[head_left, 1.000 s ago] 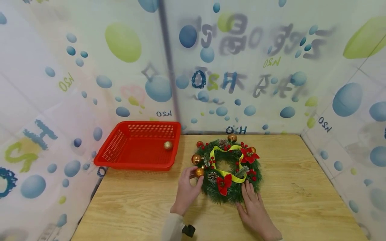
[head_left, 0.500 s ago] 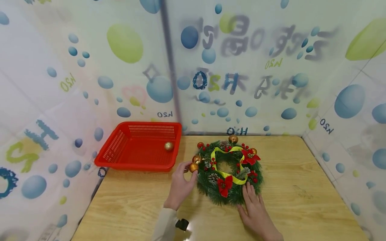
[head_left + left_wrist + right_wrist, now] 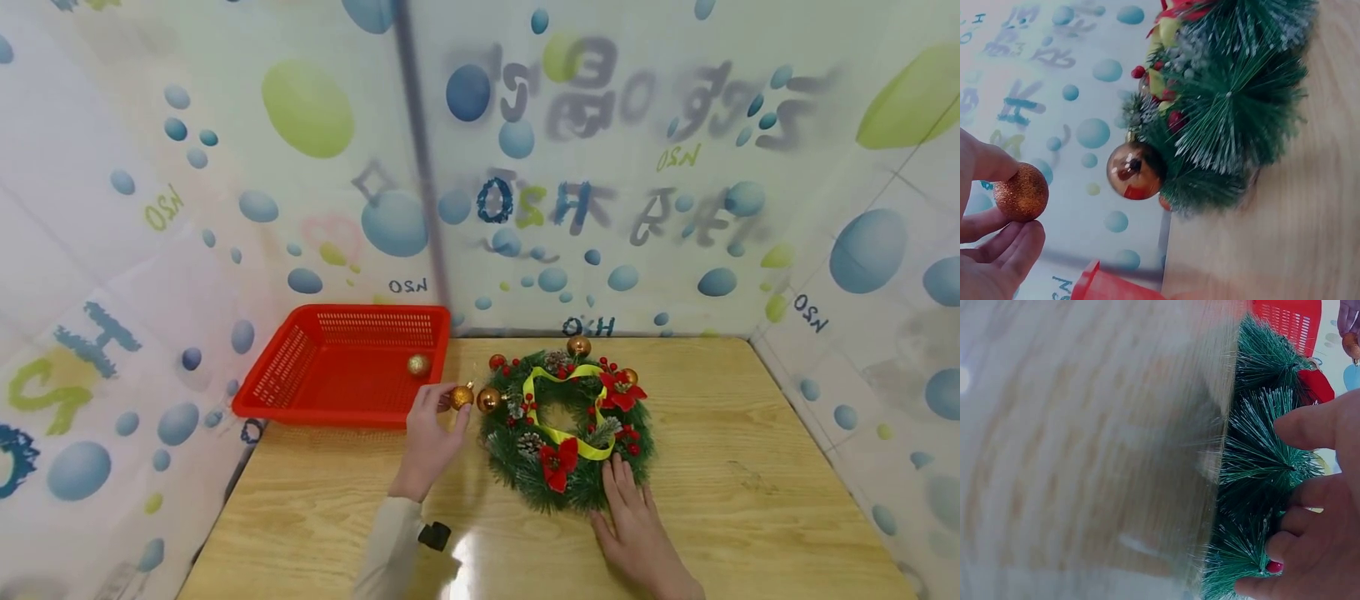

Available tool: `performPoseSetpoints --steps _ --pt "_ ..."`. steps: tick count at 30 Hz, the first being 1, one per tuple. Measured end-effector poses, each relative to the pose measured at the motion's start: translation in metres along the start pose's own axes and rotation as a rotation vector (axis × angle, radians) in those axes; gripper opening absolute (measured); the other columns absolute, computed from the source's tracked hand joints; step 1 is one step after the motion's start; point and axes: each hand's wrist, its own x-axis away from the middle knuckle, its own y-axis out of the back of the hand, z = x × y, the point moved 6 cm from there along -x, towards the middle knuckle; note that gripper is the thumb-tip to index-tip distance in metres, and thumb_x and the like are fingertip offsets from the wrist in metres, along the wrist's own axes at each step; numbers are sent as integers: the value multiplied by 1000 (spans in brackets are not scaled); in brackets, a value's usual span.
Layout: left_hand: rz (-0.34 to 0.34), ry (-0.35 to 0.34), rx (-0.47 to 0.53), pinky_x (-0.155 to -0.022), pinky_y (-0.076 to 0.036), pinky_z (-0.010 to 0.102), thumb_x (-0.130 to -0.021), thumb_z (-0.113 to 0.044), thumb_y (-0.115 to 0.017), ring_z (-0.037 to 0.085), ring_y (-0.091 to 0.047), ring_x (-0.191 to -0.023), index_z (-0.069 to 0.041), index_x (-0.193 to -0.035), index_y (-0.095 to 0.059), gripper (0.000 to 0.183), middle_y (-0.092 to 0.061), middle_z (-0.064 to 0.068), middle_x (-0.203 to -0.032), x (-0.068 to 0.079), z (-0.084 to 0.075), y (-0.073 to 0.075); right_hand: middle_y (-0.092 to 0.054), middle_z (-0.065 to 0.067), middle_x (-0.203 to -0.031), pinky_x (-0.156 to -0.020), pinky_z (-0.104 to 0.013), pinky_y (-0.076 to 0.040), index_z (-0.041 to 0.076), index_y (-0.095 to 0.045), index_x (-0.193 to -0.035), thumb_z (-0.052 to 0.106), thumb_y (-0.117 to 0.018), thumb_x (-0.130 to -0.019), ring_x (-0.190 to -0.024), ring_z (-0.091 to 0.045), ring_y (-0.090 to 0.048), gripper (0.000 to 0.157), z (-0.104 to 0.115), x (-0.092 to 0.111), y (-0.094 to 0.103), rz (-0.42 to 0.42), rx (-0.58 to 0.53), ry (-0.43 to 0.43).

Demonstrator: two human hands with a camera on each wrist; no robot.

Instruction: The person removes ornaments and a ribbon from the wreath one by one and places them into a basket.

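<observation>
My left hand pinches a glittery copper-gold Christmas ball between thumb and fingers, just left of the wreath and near the basket's front right corner. In the left wrist view the glitter ball is apart from the greenery. The green wreath lies on the table with red flowers, berries, pine cones and a yellow ribbon. A shiny copper ball hangs at its left edge. My right hand rests on the wreath's front right edge, fingers extended; the right wrist view shows its fingers over the needles.
A red plastic basket stands at the table's back left with one pale gold ball inside. The wooden table meets a wall sheet printed with blue and green drops at the back.
My left hand has drawn the glitter ball from the wreath's left side up and to the left, toward the basket. My right hand has stayed on the wreath.
</observation>
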Motion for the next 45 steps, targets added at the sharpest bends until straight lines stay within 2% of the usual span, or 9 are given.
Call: performPoseSetpoints --steps 13,19,26,34,41,45 --pt "-50 11 -5 -79 -61 48 -85 1 -77 30 -66 -90 8 -116 -65 34 -60 21 -104 -12 16 23 -24 -33 -162 -108 -79 -29 -10 -34 -153 23 -67 -97 -146 -52 -29 73 0 2 -1 10 -6 -16" --pt "-45 17 -33 -79 -62 45 -87 -1 -76 31 -67 -91 9 -117 -65 34 -61 21 -104 -15 24 27 -26 -34 -160 -106 -79 -30 -10 -36 -151 22 -69 -96 -145 -54 -31 72 0 2 1 -24 -12 -6" --pt "-80 25 -39 -79 -61 47 -87 0 -76 32 -67 -90 9 -117 -65 33 -61 20 -104 -20 37 35 -25 -33 -161 -107 -79 -29 -10 -36 -152 22 -68 -96 -145 -53 -31 72 -2 2 -1 -27 -8 -1" --pt "-42 123 -62 -84 -60 48 -91 -7 -73 32 -66 -96 6 -120 -63 33 -60 19 -108 -29 55 50 -25 -31 -162 -107 -80 -29 -9 -36 -152 24 -68 -97 -146 -52 -30 71 -5 1 -5 -1 -21 -17" --pt "15 253 -52 -93 -58 50 -95 -11 -69 35 -63 -104 5 -127 -59 37 -57 19 -116 -36 77 60 -24 -31 -162 -107 -80 -28 -8 -35 -152 26 -66 -97 -147 -52 -28 72 -5 1 -5 27 -39 -39" --pt "20 280 -55 -95 -57 51 -96 -11 -69 36 -63 -105 5 -127 -59 37 -56 19 -117 -39 86 62 -26 -32 -161 -106 -80 -29 -9 -37 -152 25 -67 -97 -146 -52 -29 71 -4 1 -5 12 -35 -37"
